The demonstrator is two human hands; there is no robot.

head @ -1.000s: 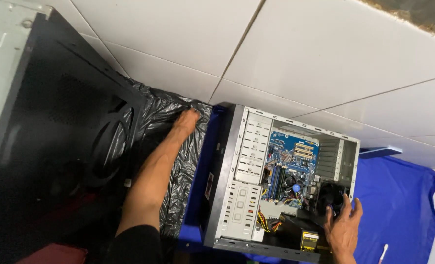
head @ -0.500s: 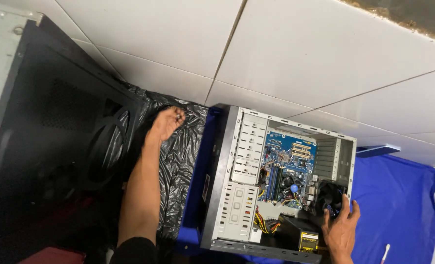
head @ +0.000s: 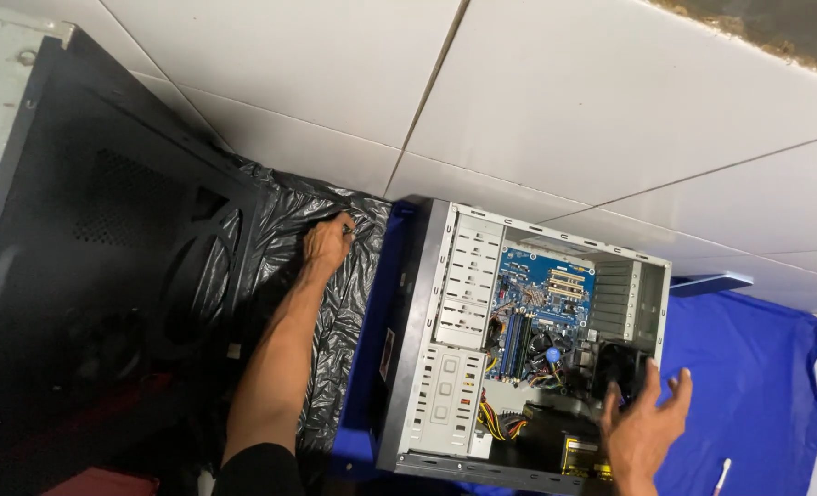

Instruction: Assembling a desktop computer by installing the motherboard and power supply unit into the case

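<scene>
An open grey computer case (head: 424,367) lies on its side on a blue cloth (head: 748,386), showing a blue motherboard (head: 541,298), a yellow cable bundle (head: 493,424) and a black fan (head: 618,366). My right hand (head: 645,430) hovers over the case's near right corner, fingers spread, just beside the fan and holding nothing. My left arm stretches out over a crumpled black plastic sheet (head: 339,321) left of the case. My left hand (head: 327,243) has its fingers curled on a fold at the sheet's far edge.
A large black side panel (head: 105,248) with a vent grille leans at the left, over the plastic. White floor tiles (head: 564,101) fill the far side. A blue flat piece (head: 711,283) juts out behind the case. A thin white stick (head: 721,476) lies on the cloth.
My left hand has shifted across the black plastic to its far edge near the case and curled its fingers. My right hand has lifted off the fan and spread open.
</scene>
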